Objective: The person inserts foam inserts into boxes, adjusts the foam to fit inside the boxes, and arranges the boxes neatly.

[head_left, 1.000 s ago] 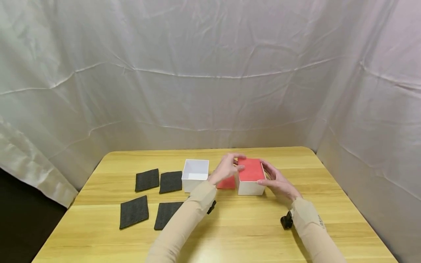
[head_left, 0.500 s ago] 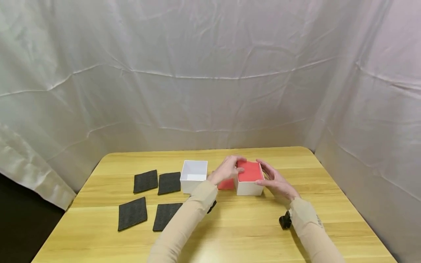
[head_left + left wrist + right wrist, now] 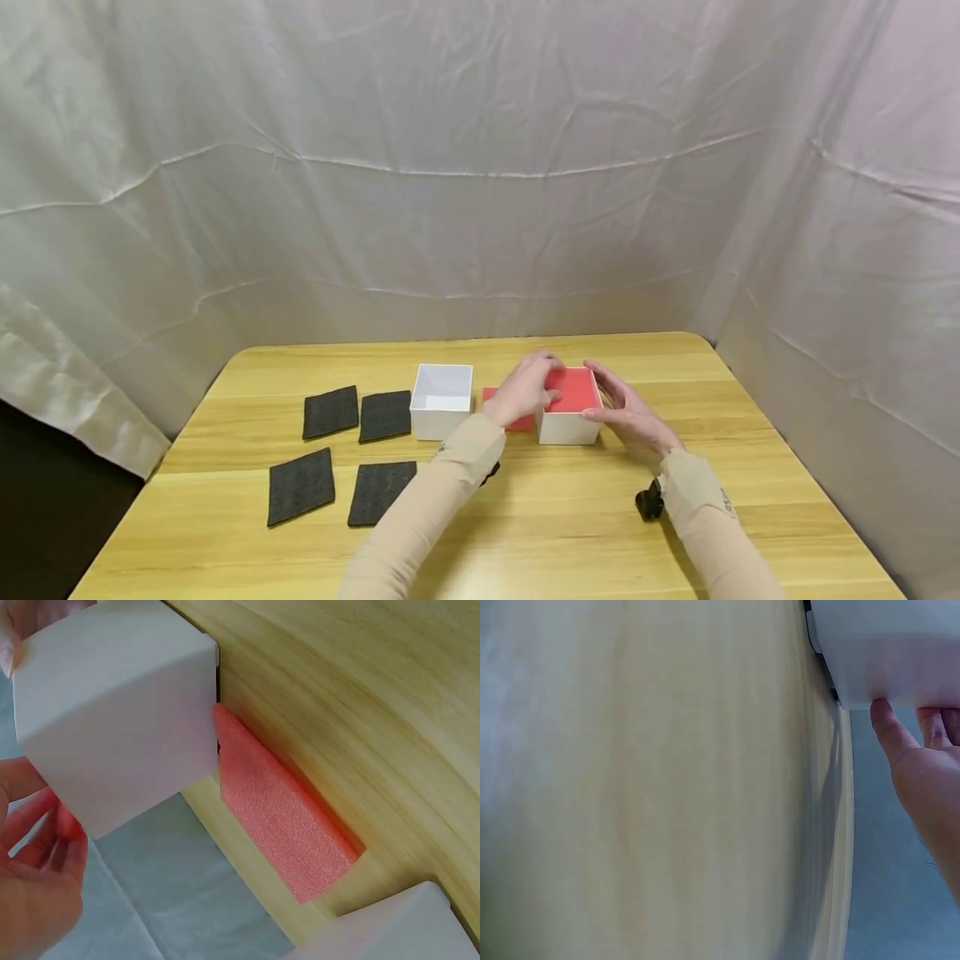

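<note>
A white box (image 3: 568, 429) stands right of centre on the table, a red foam sheet (image 3: 576, 389) lying in its top just inside the rim. My left hand (image 3: 525, 389) reaches over the box's left side, its curled fingers and thumb at the red sheet's left edge. In the left wrist view a bit of red shows at the left hand's (image 3: 37, 877) fingertips, by the box's rim. Along the right side, my right hand (image 3: 633, 417) holds the box, thumb at the near corner and fingers at the far one. The box hides part of the right fingers in the right wrist view.
Another red foam sheet (image 3: 285, 817) lies on the table between that box and a second, open white box (image 3: 441, 425). Several black square sheets, such as the near-left one (image 3: 302, 488), lie at the left. Pale curtains (image 3: 465, 233) hang behind the table.
The red sheet has sunk from rim height to just inside the box. My left hand has shifted slightly, fingers drawn in more. The right hand stays at the box's side.
</note>
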A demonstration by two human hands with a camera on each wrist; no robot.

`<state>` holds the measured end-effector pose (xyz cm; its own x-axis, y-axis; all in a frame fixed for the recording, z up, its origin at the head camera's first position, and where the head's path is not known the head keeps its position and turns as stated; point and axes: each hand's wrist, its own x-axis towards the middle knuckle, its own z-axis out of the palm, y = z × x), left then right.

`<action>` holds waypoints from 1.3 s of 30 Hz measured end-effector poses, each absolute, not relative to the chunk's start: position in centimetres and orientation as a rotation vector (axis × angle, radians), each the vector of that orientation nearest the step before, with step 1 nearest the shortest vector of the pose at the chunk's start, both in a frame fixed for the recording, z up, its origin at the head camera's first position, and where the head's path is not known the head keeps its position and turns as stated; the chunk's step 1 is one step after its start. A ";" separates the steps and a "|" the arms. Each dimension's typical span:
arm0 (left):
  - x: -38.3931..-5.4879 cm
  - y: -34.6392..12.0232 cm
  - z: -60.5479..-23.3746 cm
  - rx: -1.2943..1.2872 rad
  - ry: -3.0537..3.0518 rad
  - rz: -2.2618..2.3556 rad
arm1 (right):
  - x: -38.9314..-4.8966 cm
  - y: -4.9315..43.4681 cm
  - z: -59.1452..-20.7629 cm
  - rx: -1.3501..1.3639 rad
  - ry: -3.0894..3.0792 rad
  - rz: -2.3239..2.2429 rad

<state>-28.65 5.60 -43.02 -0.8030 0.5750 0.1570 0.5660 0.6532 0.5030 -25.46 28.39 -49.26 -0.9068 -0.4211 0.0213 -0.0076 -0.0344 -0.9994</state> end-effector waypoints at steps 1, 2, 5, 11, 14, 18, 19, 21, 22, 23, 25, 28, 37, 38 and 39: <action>-28.6 5.6 -43.0 0.982 2.862 0.821 | -25.5 28.4 -49.3 -0.457 1.957 -2.017; -28.5 5.6 -43.0 0.990 2.880 0.788 | -25.6 28.4 -49.3 -0.464 1.962 -2.015; -28.4 5.6 -43.0 1.036 2.897 0.713 | -25.6 28.4 -49.4 -0.477 1.977 -2.008; -28.6 5.6 -42.9 1.110 2.827 0.678 | -25.8 28.2 -49.4 -0.474 1.969 -2.006; -28.8 5.7 -42.9 1.122 2.796 0.679 | -25.9 28.2 -49.3 -0.488 1.985 -2.007; -29.0 5.8 -42.8 1.143 2.763 0.658 | -26.1 28.3 -49.2 -0.524 2.017 -1.990; -29.0 5.9 -42.8 1.155 2.757 0.647 | -26.1 28.3 -49.2 -0.530 2.019 -1.987; -29.1 6.0 -42.9 1.175 2.736 0.637 | -26.2 28.3 -49.2 -0.540 2.024 -1.980; -29.1 6.0 -42.9 1.181 2.726 0.636 | -26.2 28.4 -49.2 -0.543 2.027 -1.977; -29.1 6.0 -43.0 1.186 2.714 0.645 | -26.2 28.4 -49.2 -0.545 2.029 -1.975; -29.1 6.1 -43.0 1.195 2.702 0.652 | -26.2 28.5 -49.2 -0.546 2.031 -1.972; -29.1 6.2 -43.2 1.200 2.696 0.654 | -26.2 28.5 -49.2 -0.543 2.030 -1.968; -29.1 6.6 -43.4 1.146 2.739 0.598 | -26.0 28.4 -49.2 -0.477 1.975 -1.997; -29.1 6.6 -43.4 1.135 2.741 0.601 | -25.9 28.3 -49.2 -0.461 1.954 -2.009; -29.1 6.7 -43.4 1.128 2.745 0.600 | -25.9 28.3 -49.2 -0.449 1.939 -2.019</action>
<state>-29.12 6.65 -43.40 -0.7167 0.6960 0.0441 0.6509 0.6448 0.4006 -25.90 28.30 -49.16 -0.9044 -0.4264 0.0139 0.0033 -0.0395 -0.9992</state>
